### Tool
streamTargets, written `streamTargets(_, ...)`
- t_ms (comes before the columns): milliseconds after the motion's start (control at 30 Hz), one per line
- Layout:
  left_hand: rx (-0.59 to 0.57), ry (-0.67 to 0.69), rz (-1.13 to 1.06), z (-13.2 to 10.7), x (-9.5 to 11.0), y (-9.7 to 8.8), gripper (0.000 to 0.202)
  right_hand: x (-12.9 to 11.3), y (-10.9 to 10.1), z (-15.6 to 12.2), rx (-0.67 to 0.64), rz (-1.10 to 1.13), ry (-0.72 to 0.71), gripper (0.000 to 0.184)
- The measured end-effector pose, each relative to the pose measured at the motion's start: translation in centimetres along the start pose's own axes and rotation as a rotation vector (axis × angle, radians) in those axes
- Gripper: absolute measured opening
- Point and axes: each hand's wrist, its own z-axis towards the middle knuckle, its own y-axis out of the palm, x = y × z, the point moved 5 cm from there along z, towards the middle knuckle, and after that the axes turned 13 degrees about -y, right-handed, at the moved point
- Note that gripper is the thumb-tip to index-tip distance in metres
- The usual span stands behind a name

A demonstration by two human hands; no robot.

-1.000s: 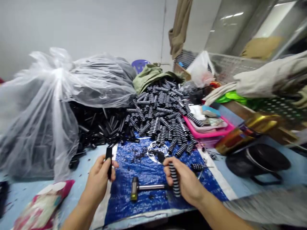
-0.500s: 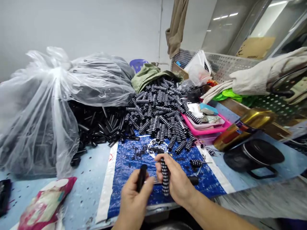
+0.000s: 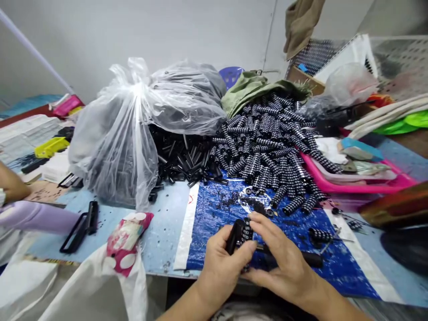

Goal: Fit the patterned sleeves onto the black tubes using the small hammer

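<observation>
Left hand [image 3: 222,258] and right hand [image 3: 287,258] are together over the near part of a blue sheet [image 3: 200,227] on the light-blue surface [image 3: 167,223], in the head view. The left is wrapped round a smooth black piece [image 3: 234,235]; the right curls about a black-and-white checked roller [image 3: 246,231], which lies close against that piece between the palms, the left thumb across it. Whether the two parts are joined cannot be told, since the hands hide much of both.

The roller is probably light and stiff; its checked skin should give good purchase, best taken round the middle of its length. Glossier, the black piece may slip more, so a firm thumb-and-finger hold along its sides would suit. Neither seems fragile.

With the hands as the clock's centre, a translucent bag [image 3: 120,174] stands at 10 o'clock, gathered at the neck and bulging with dark contents too blurred to name. Loose black pieces [image 3: 190,160] lie heaped at 11 o'clock. At 12 o'clock, a green sack [image 3: 245,91] lies over the back of a large heap of checked rollers [image 3: 267,125]. A pink tray [image 3: 406,182] at 2 o'clock bears white tissue [image 3: 329,149] and a blue block [image 3: 363,150] among other items. A black handle [image 3: 313,259] shows at 3 o'clock, just beside the right hand.
</observation>
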Motion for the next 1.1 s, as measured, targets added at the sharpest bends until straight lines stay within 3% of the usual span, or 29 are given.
streamTargets(133, 0.009, 0.039, 0.050, -0.1, 0.2, 0.5, 0.032, -0.1, 0.0, 0.5, 0.010, -0.021, 0.006, 0.088)
streamTargets(333, -0.036, -0.010, -0.008, -0.3, -0.2, 1.0, 0.038, -0.5, -0.2, 0.4, -0.007, 0.008, 0.012, 0.092)
streamTargets(467, 0.056, -0.103, -0.159, 0.0, -1.1, 0.8, 0.057, -1.3, -0.1, 0.2, 0.006, -0.024, -0.014, 0.091)
streamTargets(567, 0.128, -0.056, -0.175, 0.2, -0.9, 0.7, 0.055, -1.7, -0.1, 0.6, 0.021, -0.029, -0.066, 0.091)
streamTargets(667, 0.024, -0.068, -0.289, 0.3, -0.6, 1.3, 0.047, -1.4, 0.0, 1.0, 0.011, -0.057, -0.096, 0.092)
streamTargets(833, -0.161, -0.336, -0.530, 0.3, -1.4, 2.0, 0.052, -0.7, 0.5, 1.0, -0.036, -0.075, -0.093, 0.092)
streamTargets(967, -0.321, -0.436, -0.586, 0.3, -1.7, 1.6, 0.047, -0.7, 1.1, 0.2, -0.100, -0.023, -0.043, 0.096)
streamTargets(1033, -0.328, -0.421, -0.540, 0.5, -1.9, 0.6, 0.046, -0.4, 1.4, -0.7, -0.148, -0.026, -0.007, 0.102)
streamTargets(1100, -0.222, -0.291, -0.401, 1.0, -2.0, -1.4, 0.042, 0.3, 1.4, -2.1, -0.187, -0.122, 0.036, 0.092)
